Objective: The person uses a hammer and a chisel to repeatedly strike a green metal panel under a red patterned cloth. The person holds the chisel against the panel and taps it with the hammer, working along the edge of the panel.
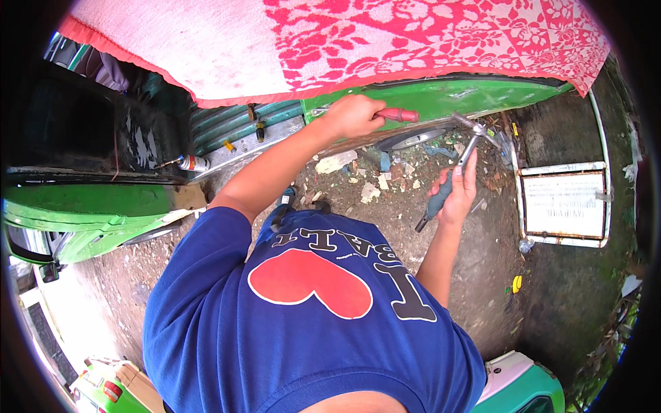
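Left hand (354, 115) reaches far ahead, fingers wrapped tight round the red handle (398, 114) of a tool pressed against the lower edge of the green body panel (441, 96); the handle's long axis runs left-right along the panel. Right hand (456, 196) is nearer and lower right, fingers closed round the dark grip of a hammer (454, 168), whose shaft slants from near-left up to far-right, metal head (475, 127) just right of the red handle's tip and close to the panel edge. So the hammer head lies just beside the red tool, right of it, with the right hand the closer one to that head; exact contact between head and panel cannot be told. A pink-and-red patterned cloth (385, 34) covers the panel top. Below the panel, a wheel rim (413, 140) and littered dirt ground (385, 186) with scraps. Far left, a spray can (193, 164) rests on the ribbed sill (241, 131) beside small red-tipped tools. Right, a white-framed sign board (563, 204) lies on the ground; a small yellow object (516, 283) near it. Nothing blocks the gap between hammer and handle.
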`<action>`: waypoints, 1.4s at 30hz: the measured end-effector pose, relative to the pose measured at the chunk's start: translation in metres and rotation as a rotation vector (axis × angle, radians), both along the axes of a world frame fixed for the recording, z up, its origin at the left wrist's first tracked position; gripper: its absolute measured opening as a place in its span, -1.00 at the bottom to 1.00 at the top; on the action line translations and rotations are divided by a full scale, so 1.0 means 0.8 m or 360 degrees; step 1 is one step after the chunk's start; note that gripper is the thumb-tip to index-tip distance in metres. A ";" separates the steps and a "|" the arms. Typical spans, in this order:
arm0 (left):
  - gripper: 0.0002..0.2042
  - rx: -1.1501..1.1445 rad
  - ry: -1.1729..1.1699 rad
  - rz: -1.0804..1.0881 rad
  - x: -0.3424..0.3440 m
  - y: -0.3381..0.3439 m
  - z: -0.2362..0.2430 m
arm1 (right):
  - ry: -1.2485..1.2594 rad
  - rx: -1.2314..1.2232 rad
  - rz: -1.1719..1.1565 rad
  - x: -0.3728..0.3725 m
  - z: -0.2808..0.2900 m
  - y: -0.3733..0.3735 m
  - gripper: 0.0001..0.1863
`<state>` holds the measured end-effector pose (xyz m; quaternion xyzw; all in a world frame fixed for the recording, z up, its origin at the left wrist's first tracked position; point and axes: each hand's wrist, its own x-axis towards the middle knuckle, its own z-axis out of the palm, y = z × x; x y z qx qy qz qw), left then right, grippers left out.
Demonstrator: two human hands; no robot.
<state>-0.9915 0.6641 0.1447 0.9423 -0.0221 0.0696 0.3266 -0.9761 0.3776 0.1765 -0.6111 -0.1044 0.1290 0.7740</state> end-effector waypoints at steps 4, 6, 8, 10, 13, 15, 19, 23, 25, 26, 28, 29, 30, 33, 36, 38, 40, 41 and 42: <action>-0.77 0.0010 0.0034 0.0008 0.000 0.001 0.003 | -0.0067 0.0420 0.0055 0.004 0.007 0.002 -0.37; -0.80 -0.0007 -0.0023 0.0002 0.003 -0.001 -0.001 | -0.0089 -0.0036 0.0186 0.000 -0.012 0.008 -0.38; -0.82 -0.0011 -0.0047 0.0010 0.004 -0.002 -0.003 | -0.0032 -0.0193 0.0237 0.003 -0.012 0.007 -0.39; -0.81 0.0000 -0.0035 0.0035 0.003 0.000 -0.004 | 0.0074 0.0006 0.0156 0.008 -0.004 -0.006 -0.40; -0.77 0.0000 0.0043 0.0057 0.003 0.000 0.006 | 0.0087 0.0095 0.0062 0.009 -0.005 -0.006 -0.39; -0.79 -0.0018 0.0008 0.0084 0.010 -0.001 0.002 | 0.0110 -0.0252 0.0171 0.007 -0.008 0.007 -0.38; -0.80 -0.0116 -0.0046 0.0177 0.013 0.004 0.006 | 0.0187 0.0020 0.0116 0.010 -0.014 0.014 -0.38; -0.80 -0.0073 -0.0019 0.0145 0.016 0.002 0.000 | 0.0164 0.0054 0.0044 0.016 -0.009 0.026 -0.39; -0.79 -0.0039 0.0019 0.0142 0.020 0.000 -0.002 | 0.0205 0.0016 0.0094 0.022 -0.008 0.028 -0.39; -0.79 -0.0058 0.0007 0.0158 0.021 0.001 -0.003 | 0.0228 -0.0001 0.0130 0.025 -0.009 0.029 -0.39; -0.78 -0.0095 -0.0017 0.0190 0.022 0.004 -0.005 | 0.0221 0.0127 0.0107 0.035 -0.007 0.026 -0.39; -0.78 -0.0099 -0.0009 0.0202 0.024 0.004 -0.007 | 0.0201 0.0134 0.0075 0.039 -0.010 0.025 -0.39; -0.78 -0.0102 -0.0002 0.0213 0.027 0.003 -0.008 | 0.0180 0.0141 0.0042 0.043 -0.015 0.024 -0.39; -0.77 -0.0115 0.0040 0.0230 0.033 0.003 -0.012 | 0.0261 -0.0095 0.0213 0.047 -0.016 0.035 -0.38; -0.76 -0.0095 0.0105 0.0232 0.034 0.000 -0.011 | 0.0333 0.0067 0.0041 0.051 -0.020 0.036 -0.41; -0.76 -0.0096 0.0118 0.0239 0.035 -0.001 -0.011 | 0.0297 0.0128 0.0000 0.060 -0.023 0.036 -0.41; -0.76 -0.0120 0.0095 0.0252 0.037 -0.003 -0.013 | 0.0334 -0.0169 0.0189 0.067 -0.032 0.037 -0.41; -0.77 -0.0098 0.0105 0.0260 0.039 -0.002 -0.015 | 0.0368 -0.0166 0.0197 0.069 -0.033 0.037 -0.41; -0.77 -0.0077 0.0114 0.0268 0.040 -0.001 -0.020 | 0.0401 -0.0162 0.0206 0.070 -0.036 0.036 -0.41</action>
